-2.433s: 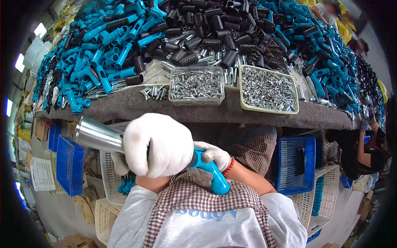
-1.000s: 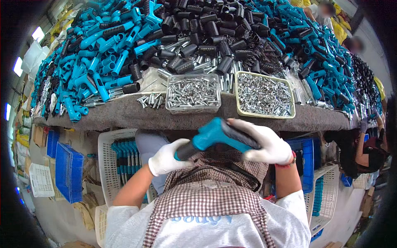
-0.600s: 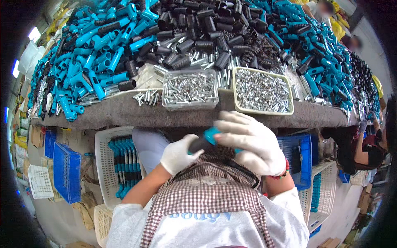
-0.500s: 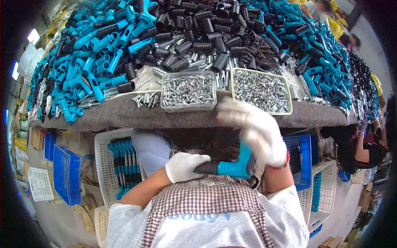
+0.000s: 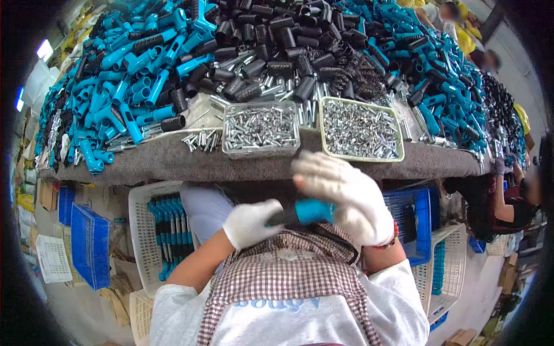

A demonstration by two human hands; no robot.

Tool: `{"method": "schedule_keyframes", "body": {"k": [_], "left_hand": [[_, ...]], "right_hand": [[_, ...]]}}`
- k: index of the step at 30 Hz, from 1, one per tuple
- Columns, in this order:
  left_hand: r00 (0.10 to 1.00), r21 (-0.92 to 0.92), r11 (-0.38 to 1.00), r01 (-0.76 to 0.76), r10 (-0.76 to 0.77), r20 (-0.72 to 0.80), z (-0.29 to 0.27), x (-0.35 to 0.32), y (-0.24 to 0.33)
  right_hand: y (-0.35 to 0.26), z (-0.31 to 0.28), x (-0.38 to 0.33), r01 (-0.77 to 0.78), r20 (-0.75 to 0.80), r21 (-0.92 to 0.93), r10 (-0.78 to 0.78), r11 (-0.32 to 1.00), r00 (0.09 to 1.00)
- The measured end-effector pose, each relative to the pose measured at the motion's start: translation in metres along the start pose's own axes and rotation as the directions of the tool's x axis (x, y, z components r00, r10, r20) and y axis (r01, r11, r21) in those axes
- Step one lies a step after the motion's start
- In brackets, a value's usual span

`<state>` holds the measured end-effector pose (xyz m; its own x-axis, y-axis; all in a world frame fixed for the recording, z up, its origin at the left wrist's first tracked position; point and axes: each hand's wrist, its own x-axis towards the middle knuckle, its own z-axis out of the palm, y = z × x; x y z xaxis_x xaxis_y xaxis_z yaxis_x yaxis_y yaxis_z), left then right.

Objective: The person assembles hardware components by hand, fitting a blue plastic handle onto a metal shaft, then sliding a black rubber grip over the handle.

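Note:
In front of my apron I have a teal plastic tool handle with a black sleeve (image 5: 311,211). My left hand (image 5: 253,224), in a white glove, is closed round the black end, which is blurred by motion. My right hand (image 5: 349,199), gloved too, lies over the other end of the handle. Its fingers stretch out to the left, and its palm hides much of the teal part, so whether palm and handle touch I cannot tell. Just beyond the hands, a clear tub (image 5: 261,151) of small metal pins and a cream tub (image 5: 363,157) of short metal pieces stand at the table's edge.
A large heap of teal handles (image 5: 144,86), black sleeves (image 5: 283,34) and dark springs (image 5: 369,75) covers the grey-clothed table (image 5: 161,160). Below left, a white crate (image 5: 138,230) holds finished-looking handles beside a blue crate (image 5: 92,245). Another person (image 5: 508,210) sits far right.
The handle has turned and drawn under my right palm, so less teal shows. My right hand has shifted slightly left, its fingers still outstretched. My left hand keeps its grip.

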<state>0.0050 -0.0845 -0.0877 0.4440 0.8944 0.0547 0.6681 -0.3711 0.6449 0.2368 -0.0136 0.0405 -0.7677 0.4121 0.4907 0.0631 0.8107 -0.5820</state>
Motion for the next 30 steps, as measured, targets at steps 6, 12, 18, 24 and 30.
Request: {"method": "schedule_keyframes", "body": {"k": [6,12,18,24,30], "left_hand": [[0.927,-0.269,0.944,0.191,-0.263,-0.268,-0.006,0.002,-0.002],[0.989,-0.010,0.997,-0.078,0.078,0.125,-0.009,-0.007,0.018],[0.990,-0.187,0.980,0.073,-0.094,-0.103,-0.023,-0.010,-0.011],[0.955,0.475,0.878,-0.067,0.194,-0.225,-0.023,0.000,-0.003],[0.470,0.649,0.740,0.176,0.516,-0.716,-0.065,0.011,0.000]], "right_hand": [[0.011,-0.004,-0.020,-0.104,-0.049,-0.058,0.101,0.993,0.994],[0.028,-0.008,-0.012,-0.199,-0.161,-0.195,0.169,0.960,0.972],[0.000,0.011,-0.030,-0.189,0.023,-0.244,0.200,0.951,0.980],[0.018,0.029,-0.044,-0.565,0.224,0.084,0.536,0.821,0.814],[0.017,0.031,-0.064,-0.487,-0.028,0.441,0.553,0.754,0.832]]}}
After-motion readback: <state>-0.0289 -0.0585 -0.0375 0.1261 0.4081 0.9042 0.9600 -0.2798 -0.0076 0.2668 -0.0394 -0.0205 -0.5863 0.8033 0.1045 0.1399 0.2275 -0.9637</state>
